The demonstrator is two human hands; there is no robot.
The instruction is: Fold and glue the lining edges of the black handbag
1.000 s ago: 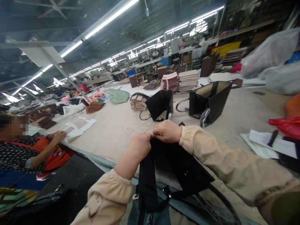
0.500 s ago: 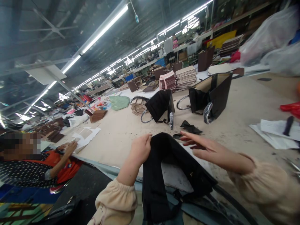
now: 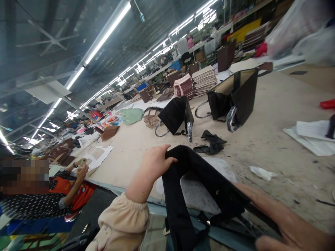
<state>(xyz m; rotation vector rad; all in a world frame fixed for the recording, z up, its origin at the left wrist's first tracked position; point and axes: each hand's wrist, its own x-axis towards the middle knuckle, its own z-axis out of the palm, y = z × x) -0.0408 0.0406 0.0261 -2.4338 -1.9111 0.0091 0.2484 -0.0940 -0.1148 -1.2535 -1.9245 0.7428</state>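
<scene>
A black bag [image 3: 178, 209] with an open top stands at the near edge of the table, right in front of me. My left hand [image 3: 157, 160] is at its far left corner, thumb and fingers apart around the edge. Low on the right, my right hand [image 3: 285, 216] lies along the bag's outer right side beside the dark handle; its fingers are partly hidden behind the bag. Past the bag lie black scraps [image 3: 211, 142].
Two more black bags, a smaller one [image 3: 175, 115] and a larger one [image 3: 243, 97], stand farther back on the table [image 3: 277, 101]. Behind them are stacked panels [image 3: 205, 80]. At the left sits a person [image 3: 65, 195]. White papers [image 3: 311, 137] lie at the right.
My right hand has come down from above the bag's far edge to its right side. My left hand's thumb has spread from the fingers at the corner. The view has shifted slightly.
</scene>
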